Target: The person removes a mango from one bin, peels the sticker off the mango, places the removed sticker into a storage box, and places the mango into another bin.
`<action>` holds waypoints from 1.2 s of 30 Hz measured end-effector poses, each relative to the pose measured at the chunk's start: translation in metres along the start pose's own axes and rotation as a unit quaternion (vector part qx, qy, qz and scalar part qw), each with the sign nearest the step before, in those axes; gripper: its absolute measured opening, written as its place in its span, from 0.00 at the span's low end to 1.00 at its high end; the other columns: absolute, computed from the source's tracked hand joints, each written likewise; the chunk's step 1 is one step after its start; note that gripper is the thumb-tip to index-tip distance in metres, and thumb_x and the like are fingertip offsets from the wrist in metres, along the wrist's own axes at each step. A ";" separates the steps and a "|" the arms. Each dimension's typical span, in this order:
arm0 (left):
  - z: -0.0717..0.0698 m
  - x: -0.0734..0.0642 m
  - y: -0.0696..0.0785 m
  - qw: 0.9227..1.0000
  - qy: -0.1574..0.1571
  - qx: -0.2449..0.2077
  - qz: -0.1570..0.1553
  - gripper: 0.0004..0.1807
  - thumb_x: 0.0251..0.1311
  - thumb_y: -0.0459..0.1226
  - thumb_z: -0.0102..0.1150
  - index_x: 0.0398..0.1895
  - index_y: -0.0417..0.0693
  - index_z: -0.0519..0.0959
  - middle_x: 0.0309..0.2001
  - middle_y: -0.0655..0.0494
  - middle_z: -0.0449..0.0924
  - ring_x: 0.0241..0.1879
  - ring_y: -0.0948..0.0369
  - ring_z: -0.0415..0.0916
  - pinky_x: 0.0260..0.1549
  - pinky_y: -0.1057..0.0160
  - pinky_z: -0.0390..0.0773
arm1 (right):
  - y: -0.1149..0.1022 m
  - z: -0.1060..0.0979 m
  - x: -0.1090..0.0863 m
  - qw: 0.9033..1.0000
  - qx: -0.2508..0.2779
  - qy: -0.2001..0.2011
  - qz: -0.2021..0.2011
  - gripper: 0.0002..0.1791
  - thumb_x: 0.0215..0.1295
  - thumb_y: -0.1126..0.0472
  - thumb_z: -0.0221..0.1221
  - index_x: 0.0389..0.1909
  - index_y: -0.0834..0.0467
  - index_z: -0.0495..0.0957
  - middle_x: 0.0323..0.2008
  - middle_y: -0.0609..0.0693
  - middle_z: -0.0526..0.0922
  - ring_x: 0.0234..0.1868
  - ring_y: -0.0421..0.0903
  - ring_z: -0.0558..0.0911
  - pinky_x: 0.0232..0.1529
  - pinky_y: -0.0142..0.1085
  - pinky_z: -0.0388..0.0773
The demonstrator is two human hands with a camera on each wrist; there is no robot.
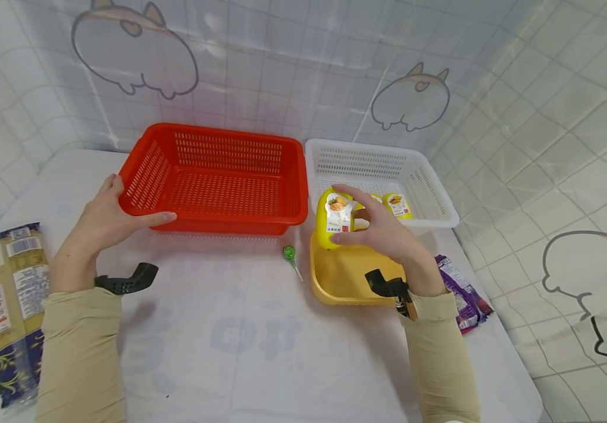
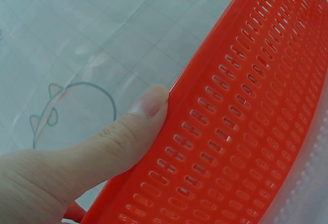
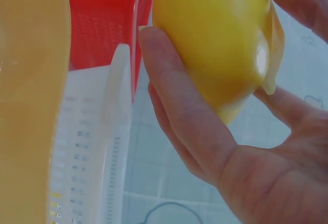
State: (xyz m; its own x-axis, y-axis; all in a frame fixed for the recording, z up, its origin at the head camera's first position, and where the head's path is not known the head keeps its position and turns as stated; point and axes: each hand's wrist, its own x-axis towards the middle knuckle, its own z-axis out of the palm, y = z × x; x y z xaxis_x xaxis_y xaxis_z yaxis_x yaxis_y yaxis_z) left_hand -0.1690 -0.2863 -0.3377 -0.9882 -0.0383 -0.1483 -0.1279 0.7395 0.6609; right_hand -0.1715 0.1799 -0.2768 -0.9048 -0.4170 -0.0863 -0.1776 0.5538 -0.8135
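My left hand point(image 1: 104, 218) grips the left front corner of a red plastic basket point(image 1: 229, 225). In the left wrist view the thumb lies along the rim, and the other fingers are mostly hidden. Above the back of a yellow bin point(image 1: 353, 276), my right hand point(image 1: 380, 228) holds a rounded yellow package point(image 1: 324, 226) with a food picture on its label, fingers on one side and thumb on the other. Up close in the right wrist view, the package point(image 3: 215, 39) shows a smooth yellow surface. Inside the white basket point(image 1: 443, 205) lies a similar yellow package point(image 1: 397, 205), with another partly hidden.
A green lollipop point(image 1: 289, 254) lies on the white table between the red basket and the yellow bin. At the left is a long gold and blue packet point(image 1: 18, 282); a purple packet point(image 1: 462, 294) lies partly behind the right forearm. A patterned curtain point(image 1: 261, 70) hangs behind.
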 end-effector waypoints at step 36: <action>0.002 0.000 0.000 1.000 0.008 -0.007 0.005 0.73 0.52 0.68 0.63 0.77 0.40 0.24 0.79 0.37 0.22 0.72 0.29 0.42 0.56 0.22 0.61 | -0.002 0.038 -0.018 0.999 0.040 -0.037 -0.005 0.47 0.56 0.59 0.73 0.72 0.31 0.62 0.62 0.42 0.70 0.55 0.52 0.75 0.54 0.40 0.83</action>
State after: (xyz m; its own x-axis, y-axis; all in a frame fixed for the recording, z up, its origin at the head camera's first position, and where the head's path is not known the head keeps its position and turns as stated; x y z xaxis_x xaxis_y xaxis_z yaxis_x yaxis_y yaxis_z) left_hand -0.1688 -0.2855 -0.3390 -0.9907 -0.0410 -0.1299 -0.1184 0.7311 0.6720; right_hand -0.1398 0.1590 -0.2955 -0.8717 -0.4760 -0.1167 -0.1536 0.4916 -0.8572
